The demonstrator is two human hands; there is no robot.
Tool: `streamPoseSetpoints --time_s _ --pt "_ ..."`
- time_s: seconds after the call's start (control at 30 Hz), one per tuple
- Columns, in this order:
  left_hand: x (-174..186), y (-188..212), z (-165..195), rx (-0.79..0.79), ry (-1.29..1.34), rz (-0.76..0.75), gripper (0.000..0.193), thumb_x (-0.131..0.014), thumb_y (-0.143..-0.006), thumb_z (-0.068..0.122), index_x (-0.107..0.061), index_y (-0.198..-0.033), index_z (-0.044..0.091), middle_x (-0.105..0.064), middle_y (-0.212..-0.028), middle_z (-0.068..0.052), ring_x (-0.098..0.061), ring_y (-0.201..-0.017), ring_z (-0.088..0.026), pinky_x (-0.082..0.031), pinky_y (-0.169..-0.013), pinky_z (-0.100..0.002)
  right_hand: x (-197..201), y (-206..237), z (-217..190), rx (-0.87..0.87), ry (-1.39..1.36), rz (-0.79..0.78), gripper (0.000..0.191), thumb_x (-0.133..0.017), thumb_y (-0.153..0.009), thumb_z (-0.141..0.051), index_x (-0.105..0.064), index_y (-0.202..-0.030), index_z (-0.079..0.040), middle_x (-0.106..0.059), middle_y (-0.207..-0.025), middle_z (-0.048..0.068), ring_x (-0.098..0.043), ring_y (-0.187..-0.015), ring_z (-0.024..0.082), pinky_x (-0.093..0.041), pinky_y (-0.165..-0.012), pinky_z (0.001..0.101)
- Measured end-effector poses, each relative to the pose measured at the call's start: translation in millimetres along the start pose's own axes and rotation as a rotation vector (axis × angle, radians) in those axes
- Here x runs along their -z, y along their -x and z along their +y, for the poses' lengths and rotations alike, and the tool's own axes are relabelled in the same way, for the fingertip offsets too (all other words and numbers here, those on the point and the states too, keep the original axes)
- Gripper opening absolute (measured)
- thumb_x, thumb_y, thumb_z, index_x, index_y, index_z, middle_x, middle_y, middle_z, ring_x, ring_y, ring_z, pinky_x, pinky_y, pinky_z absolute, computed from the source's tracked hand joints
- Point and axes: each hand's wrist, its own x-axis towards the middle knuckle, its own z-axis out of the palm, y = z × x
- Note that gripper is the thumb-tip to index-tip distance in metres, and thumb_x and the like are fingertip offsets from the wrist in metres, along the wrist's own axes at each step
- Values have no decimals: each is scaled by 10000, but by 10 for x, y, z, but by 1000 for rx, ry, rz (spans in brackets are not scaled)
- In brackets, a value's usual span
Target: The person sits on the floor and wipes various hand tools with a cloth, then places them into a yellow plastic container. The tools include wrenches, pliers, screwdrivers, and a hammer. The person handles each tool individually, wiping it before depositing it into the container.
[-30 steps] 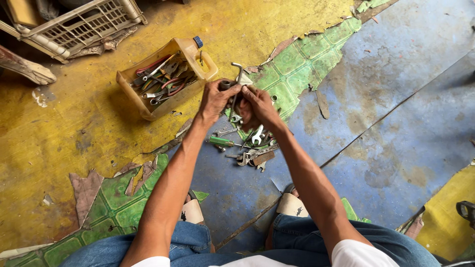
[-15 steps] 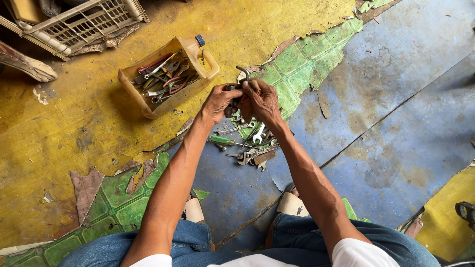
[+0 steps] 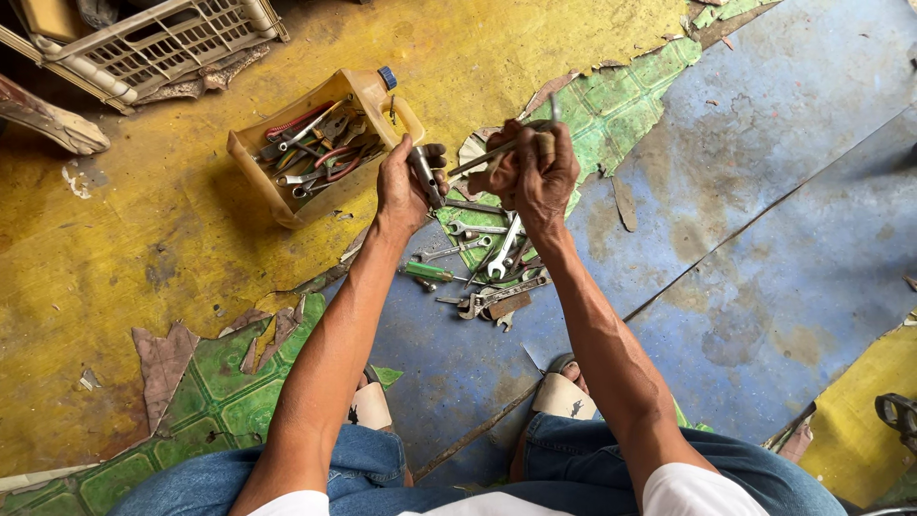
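Note:
My left hand (image 3: 406,182) grips a short dark metal tool (image 3: 425,177), held upright above the floor. My right hand (image 3: 533,172) is closed around a thin metal rod-like tool (image 3: 487,155) that points left toward the other hand. Both hands hover over a pile of wrenches and small tools (image 3: 482,268) lying on the worn floor, including a green-handled screwdriver (image 3: 428,271). Just left of my left hand stands a cut-open yellow plastic jug (image 3: 250,172) filled with several tools.
A white plastic crate (image 3: 162,43) lies at the top left. The floor is peeling, with yellow, green tiled and blue patches. My knees in jeans and two sandalled feet (image 3: 564,392) are at the bottom. A dark object (image 3: 898,416) sits at the right edge.
Both hands have lifted up from the tool pile and moved apart; the left now holds a short dark tool and the right a thin rod.

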Motion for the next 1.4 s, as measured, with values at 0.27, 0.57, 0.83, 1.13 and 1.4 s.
streamPoseSetpoints --time_s 0.27,0.57,0.83,1.13,1.4 --pt "-75 53 -46 -26 -77 -28 503 -471 -1065 453 -687 -953 13 -703 -835 -122 -669 -704 -199 -577 -642 -369 -225 208 -116 -44 90 21 80 -602 -1078 -90 -582 -1024 -34 -696 -885 36 -658 -803 110 -567 -707 299" --pt "3 28 -97 -231 -1066 117 618 -331 -1087 569 -609 -835 78 -581 -693 -68 -556 -570 -195 -460 -534 -386 -162 159 -15 -168 317 -18 223 -740 -1009 -218 -623 -898 -65 -644 -771 32 -613 -709 116 -546 -652 300" --pt "164 -3 -6 -249 -1511 111 636 -234 -1061 599 -517 -699 159 -392 -519 69 -343 -376 -77 -282 -318 -298 -101 137 -24 -440 50 -97 210 -758 -981 -238 -641 -857 -114 -667 -782 -1 -594 -703 68 -525 -635 256" --pt "136 -8 -7 -125 -1521 64 662 -277 -1080 591 -575 -747 102 -440 -549 7 -400 -441 -122 -326 -403 -324 -288 284 -63 -766 179 -378 216 -757 -927 -244 -675 -843 -63 -687 -736 99 -633 -608 179 -596 -571 336" --pt "237 11 40 -310 -1393 178 676 -338 -1050 620 -575 -757 59 -521 -573 -44 -540 -509 -177 -425 -477 -362 -209 213 -19 -532 162 -252 198 -626 -954 -294 -674 -1081 -151 -730 -849 32 -713 -725 129 -644 -613 344"
